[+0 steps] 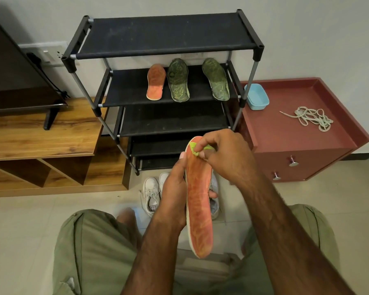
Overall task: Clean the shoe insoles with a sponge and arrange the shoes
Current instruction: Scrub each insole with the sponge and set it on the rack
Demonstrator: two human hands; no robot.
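At twelve o'clock, a shoe rack (166, 35) has matt black cloth shelves on smooth grey metal tubes (248, 88) with black plastic joints (258, 50). At nine o'clock a cabinet (41, 133) shows a wood-grain finish; at three o'clock a maroon cabinet (285, 128) looks matt, with shiny metal knobs (293, 161) and a smooth blue plastic tub (257, 96). At centre, the orange insole (199, 209) has a rough cloth face beside a matt green sponge (193, 146).

An orange insole (199, 209) is held lengthwise at lower centre, a yellow-green sponge (195, 149) pressed to its far tip, while a second orange insole (156, 83) and two green insoles (178, 80) (215, 79) lie side by side on a rack shelf (128, 88) at upper centre, white shoes (151, 193) on the floor (30, 220) below.
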